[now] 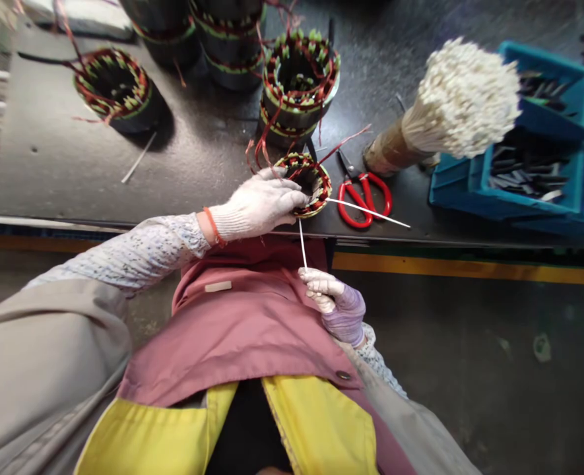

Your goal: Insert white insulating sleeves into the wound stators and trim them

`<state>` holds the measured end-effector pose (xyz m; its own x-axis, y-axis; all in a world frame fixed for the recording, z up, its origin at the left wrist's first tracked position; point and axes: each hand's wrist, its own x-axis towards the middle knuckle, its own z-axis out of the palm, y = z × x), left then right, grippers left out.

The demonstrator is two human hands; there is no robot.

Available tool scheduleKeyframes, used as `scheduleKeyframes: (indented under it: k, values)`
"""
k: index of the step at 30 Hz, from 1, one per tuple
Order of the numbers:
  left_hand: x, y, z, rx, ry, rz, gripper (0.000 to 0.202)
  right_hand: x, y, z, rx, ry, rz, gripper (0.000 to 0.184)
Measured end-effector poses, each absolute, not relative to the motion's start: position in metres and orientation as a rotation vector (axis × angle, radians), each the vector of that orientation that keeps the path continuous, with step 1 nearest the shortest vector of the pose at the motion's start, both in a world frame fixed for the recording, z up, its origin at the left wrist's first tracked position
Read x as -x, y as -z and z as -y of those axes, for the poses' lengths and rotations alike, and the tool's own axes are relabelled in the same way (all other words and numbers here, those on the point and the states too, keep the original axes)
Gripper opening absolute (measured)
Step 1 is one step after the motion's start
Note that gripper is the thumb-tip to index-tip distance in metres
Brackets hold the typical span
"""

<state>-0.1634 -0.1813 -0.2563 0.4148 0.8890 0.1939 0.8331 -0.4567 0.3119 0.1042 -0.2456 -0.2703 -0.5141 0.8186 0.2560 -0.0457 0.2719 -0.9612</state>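
Note:
My left hand [257,204], in a white knit glove with an orange band at the wrist, is shut on a small wound stator [311,185] with red and green windings at the table's front edge. My right hand [334,303], gloved with a purple cuff, is held back over my lap. It pinches a thin white strip [302,244] that rises toward the stator. A second white strip [371,214] sticks out of the stator to the right, over red-handled scissors [363,201] lying close by.
Several larger wound stators [296,82] stand on the dark table [74,185] behind my hands. A paper-wrapped bundle of white strips [460,99] leans at right against blue bins [514,191] of dark pieces. A loose white strip [138,158] lies on the table at left.

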Motion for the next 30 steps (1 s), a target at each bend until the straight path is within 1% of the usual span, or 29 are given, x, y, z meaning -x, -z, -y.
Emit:
scheduleKeyframes:
  k: [3,7,9,10,14,20,23,26,30]
  values:
    - [0.165,0.259,0.181,-2.463,-0.558,-1.519,0.035,-0.093,0.28,0.237,0.711,-1.315,1.718,0.022]
    - [0.162,0.269,0.184,-2.306,-0.798,-1.552,0.041,-0.059,0.295,0.207,0.693,-1.188,1.727,0.008]
    - [0.158,0.274,0.188,-2.187,-0.948,-1.58,0.048,-0.045,0.298,0.195,0.808,-1.097,1.711,0.007]
    - [0.156,0.276,0.189,-2.146,-1.006,-1.588,0.048,-0.041,0.296,0.192,0.864,-1.07,1.698,0.008]
    - [0.153,0.283,0.192,-2.23,-1.116,-1.558,0.025,-0.042,0.279,0.195,0.932,-1.024,1.701,0.005]
    - [0.158,0.288,0.186,-2.431,-1.083,-1.388,0.023,-0.046,0.251,0.192,0.964,-1.029,1.871,0.009]
    - [0.157,0.289,0.186,-2.46,-1.086,-1.386,0.022,-0.039,0.256,0.18,1.045,-1.028,1.885,0.014]
    - [0.156,0.289,0.186,-2.515,-1.17,-1.371,0.02,-0.037,0.261,0.175,1.101,-1.07,1.892,0.018]
    - [0.154,0.291,0.186,-2.562,-1.219,-1.37,0.02,-0.039,0.257,0.179,1.072,-1.09,1.898,0.017]
